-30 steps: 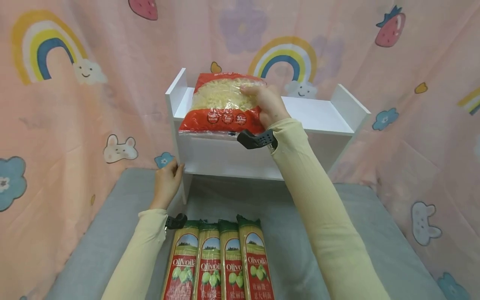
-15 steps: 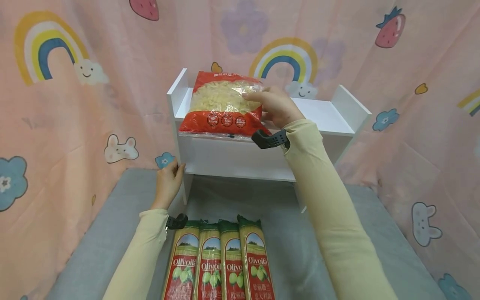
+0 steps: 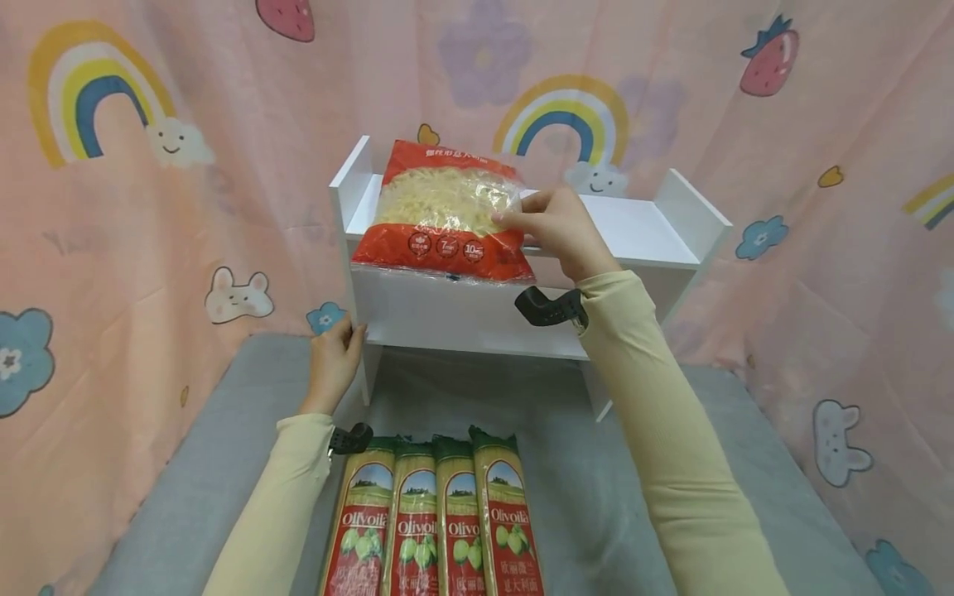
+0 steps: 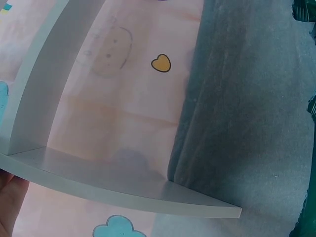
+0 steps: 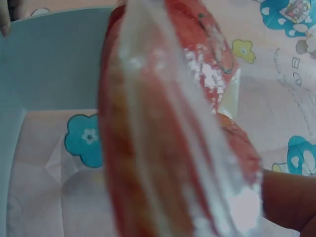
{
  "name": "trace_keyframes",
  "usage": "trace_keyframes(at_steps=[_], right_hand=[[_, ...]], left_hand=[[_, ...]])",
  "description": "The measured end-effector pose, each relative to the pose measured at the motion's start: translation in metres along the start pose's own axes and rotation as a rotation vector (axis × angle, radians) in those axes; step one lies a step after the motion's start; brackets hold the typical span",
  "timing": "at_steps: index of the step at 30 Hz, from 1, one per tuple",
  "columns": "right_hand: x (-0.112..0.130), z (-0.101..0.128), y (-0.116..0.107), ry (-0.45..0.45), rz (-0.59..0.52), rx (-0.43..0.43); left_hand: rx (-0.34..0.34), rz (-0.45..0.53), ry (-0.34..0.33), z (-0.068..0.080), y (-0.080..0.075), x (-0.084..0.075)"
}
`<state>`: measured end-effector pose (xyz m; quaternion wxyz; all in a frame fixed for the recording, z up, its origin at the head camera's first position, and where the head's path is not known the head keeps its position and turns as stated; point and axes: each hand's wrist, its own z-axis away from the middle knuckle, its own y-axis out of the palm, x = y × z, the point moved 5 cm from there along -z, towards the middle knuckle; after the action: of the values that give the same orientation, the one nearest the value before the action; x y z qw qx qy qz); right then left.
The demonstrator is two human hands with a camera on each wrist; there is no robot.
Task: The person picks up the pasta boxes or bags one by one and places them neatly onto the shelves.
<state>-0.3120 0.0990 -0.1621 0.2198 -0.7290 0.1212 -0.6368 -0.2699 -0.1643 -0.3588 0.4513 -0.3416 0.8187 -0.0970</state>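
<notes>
A red and clear bag of pasta [image 3: 447, 199] leans at the left part of the white shelf's top board, its lower edge hanging over the front. My right hand [image 3: 562, 232] pinches the bag's right edge, thumb on the front and other fingers partly hidden behind. In the right wrist view the bag [image 5: 153, 128] is blurred and fills the middle, with part of the hand [image 5: 289, 200] at the lower right. My left hand [image 3: 331, 364] grips the left side panel of the shelf [image 3: 477, 310]; the left wrist view shows only its fingers [image 4: 12, 202] at the panel's edge.
Several packs of spaghetti [image 3: 432, 521] lie side by side on the grey cloth [image 3: 581, 497] in front of the shelf. A raised side panel [image 3: 693, 215] bounds the shelf top at the right. Behind hangs a pink patterned curtain [image 3: 283, 190].
My right hand has slid rightward and down to the bag's right edge. The bag's lower right corner has dropped a little, tilting it. My left hand has stayed on the shelf.
</notes>
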Motion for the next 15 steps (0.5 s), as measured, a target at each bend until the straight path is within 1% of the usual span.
trace_keyframes(at_steps=[4,6,8,11,15], right_hand=[[-0.001,-0.003,0.002,-0.042,-0.047,-0.060],[0.000,-0.005,0.004,-0.055,-0.072,-0.074],[0.001,-0.008,0.007,-0.050,-0.106,-0.065],[0.000,-0.011,0.010,-0.035,-0.121,-0.046],[0.000,-0.011,0.011,-0.018,-0.094,-0.041]], left_hand=[[-0.003,-0.008,0.000,0.000,0.000,0.000],[-0.008,-0.018,0.001,0.000,-0.001,0.000],[-0.013,-0.025,0.001,0.001,-0.001,0.000],[-0.014,-0.027,-0.007,0.002,-0.001,0.000],[-0.021,-0.022,-0.003,0.002,-0.001,-0.001]])
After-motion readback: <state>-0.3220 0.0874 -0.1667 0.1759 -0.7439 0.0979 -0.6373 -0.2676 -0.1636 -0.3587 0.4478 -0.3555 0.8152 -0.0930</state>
